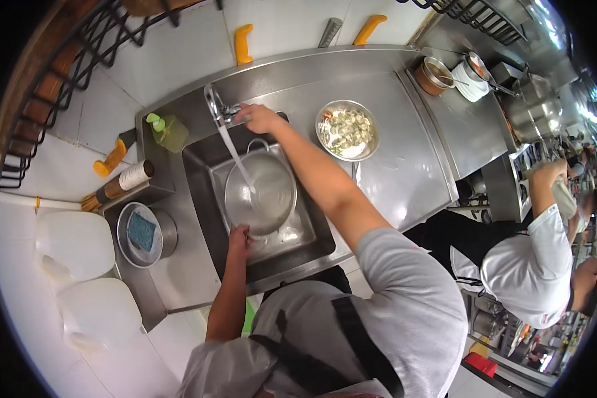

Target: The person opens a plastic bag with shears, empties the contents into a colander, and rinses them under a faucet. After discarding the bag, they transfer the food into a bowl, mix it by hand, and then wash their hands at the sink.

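Note:
A round metal pan (262, 199) with a loop handle at its far side sits in the sink (305, 247). My left hand (239, 239) is closed on the pan's near edge; the exact grip is partly hidden. Water runs in a stream (237, 159) from the chrome tap (213, 105) into the pan. At the tap, my right hand (261, 119) has its fingers closed around the lever. On the counter to the right of my right forearm stands a metal bowl (320, 136) of chopped pale food with orange bits, and a utensil handle shows just below it.
Left of the sink are a green soap bottle (171, 132), a metal pot (168, 233) with a blue scouring pad (141, 231), and white jugs (76, 245). Yellow-handled tools (243, 45) hang on the wall. A co-worker (524, 272) stands at the right near pots (435, 76).

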A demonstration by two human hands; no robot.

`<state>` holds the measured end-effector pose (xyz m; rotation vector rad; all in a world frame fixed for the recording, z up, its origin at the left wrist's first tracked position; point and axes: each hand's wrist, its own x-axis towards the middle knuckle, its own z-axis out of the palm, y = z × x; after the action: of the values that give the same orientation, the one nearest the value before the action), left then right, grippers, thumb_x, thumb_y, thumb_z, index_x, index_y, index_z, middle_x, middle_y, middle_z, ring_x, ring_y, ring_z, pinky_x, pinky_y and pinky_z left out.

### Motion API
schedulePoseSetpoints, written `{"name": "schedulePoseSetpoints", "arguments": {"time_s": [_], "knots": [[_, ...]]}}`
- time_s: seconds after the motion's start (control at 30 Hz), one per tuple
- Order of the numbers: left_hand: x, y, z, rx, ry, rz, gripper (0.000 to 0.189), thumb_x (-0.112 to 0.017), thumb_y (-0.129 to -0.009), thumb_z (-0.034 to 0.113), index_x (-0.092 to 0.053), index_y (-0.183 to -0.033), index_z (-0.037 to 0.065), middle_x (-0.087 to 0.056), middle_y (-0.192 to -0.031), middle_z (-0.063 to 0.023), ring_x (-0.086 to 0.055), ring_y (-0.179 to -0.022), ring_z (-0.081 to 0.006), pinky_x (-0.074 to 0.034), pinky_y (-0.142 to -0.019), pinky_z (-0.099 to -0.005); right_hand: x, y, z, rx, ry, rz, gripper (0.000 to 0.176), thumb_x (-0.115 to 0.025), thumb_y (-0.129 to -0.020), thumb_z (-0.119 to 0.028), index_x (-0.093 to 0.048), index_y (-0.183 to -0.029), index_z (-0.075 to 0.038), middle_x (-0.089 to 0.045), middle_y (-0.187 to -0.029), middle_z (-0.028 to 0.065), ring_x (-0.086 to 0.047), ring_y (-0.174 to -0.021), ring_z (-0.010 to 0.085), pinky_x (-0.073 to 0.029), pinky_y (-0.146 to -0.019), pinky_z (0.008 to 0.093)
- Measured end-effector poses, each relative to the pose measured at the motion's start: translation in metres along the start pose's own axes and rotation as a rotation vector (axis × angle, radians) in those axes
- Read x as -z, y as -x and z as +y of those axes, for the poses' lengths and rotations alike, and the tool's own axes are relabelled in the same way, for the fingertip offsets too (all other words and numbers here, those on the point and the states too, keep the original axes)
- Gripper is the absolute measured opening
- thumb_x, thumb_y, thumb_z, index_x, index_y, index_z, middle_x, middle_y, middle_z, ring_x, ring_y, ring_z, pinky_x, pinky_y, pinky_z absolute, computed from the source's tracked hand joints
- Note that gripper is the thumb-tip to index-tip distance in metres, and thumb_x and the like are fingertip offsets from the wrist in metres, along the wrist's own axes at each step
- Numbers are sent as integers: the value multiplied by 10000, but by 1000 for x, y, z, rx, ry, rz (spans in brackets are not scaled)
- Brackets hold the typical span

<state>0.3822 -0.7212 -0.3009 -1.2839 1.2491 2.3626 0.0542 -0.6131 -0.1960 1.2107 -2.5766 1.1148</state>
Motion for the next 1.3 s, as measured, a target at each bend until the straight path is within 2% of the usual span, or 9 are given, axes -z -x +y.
{"name": "schedulePoseSetpoints", "arguments": {"time_s": [0.4,0.5,0.67,0.8,0.9,0.97,1.03,1.13,1.3], "knots": [[-12,-21,106,-959,-683,74,469,-404,-780,40,-397,-1249,53,-580,-899,-99,-520,-485,-152,-404,-389,-267,-40,54,-114,-914,-1375,0,177,-604,-827,-119,-555,-972,-29,-624,-869,107,-629,-774,188,-536,-684,311],[4,28,96,-671,-503,97,454,-408,-777,33,-403,-1231,55,-573,-860,-101,-493,-429,-154,-392,-363,-266,-36,55,-107,-903,-1506,-350,235,-648,-793,-149,-581,-982,-25,-638,-874,114,-633,-775,214,-532,-698,338],[16,42,50,-42,-269,55,343,-477,-757,54,-461,-1099,65,-530,-741,-57,-431,-416,-111,-339,-334,-227,-15,5,-35,-477,0,86,423,-616,-729,-180,-575,-1145,-118,-490,-1229,226,-537,-1069,347,-447,-892,405],[7,38,46,-13,-279,-32,319,-503,-747,64,-477,-1064,86,-502,-681,-35,-429,-429,-111,-303,-322,-221,-40,-32,16,-94,-104,13,389,-617,-740,-151,-570,-1120,-83,-497,-1187,204,-473,-1126,340,-398,-956,403],[24,41,62,-214,-437,56,349,-479,-758,67,-461,-1103,21,-581,-867,-116,-502,-488,-150,-404,-413,-293,-36,-43,30,-146,-220,-58,338,-584,-815,-231,-558,-1116,-80,-574,-1057,167,-562,-964,285,-460,-843,358],[47,41,66,-1070,-887,231,351,-459,-748,39,-442,-1097,3,-585,-1071,-184,-545,-516,-209,-443,-510,-337,-49,-46,36,-74,-247,-30,349,-553,-867,-317,-543,-1133,-90,-614,-967,145,-617,-843,239,-517,-737,339],[23,95,94,-1011,-900,286,337,-456,-732,19,-429,-1068,6,-553,-1146,-194,-561,-548,-245,-448,-548,-351,-52,-57,38,-833,-845,-209,426,-461,-907,-439,-504,-1165,-103,-631,-795,130,-608,-608,173,-511,-518,289],[5,143,113,-926,-936,308,212,-503,-662,-36,-437,-854,26,-516,-1247,-174,-578,-602,-293,-446,-564,-363,-43,-56,8,-989,-737,-88,445,-372,-940,-410,-541,-1045,-11,-565,-589,126,-526,-409,166,-420,-340,290],[3,151,115,-1634,-1147,258,248,-558,-559,-103,-362,-598,43,-519,-1242,-171,-530,-935,-331,-398,-817,-402,19,54,-25,-697,-430,329,430,-497,-866,-392,-597,-1029,-6,-644,-765,157,-603,-636,188,-465,-732,346]]}}
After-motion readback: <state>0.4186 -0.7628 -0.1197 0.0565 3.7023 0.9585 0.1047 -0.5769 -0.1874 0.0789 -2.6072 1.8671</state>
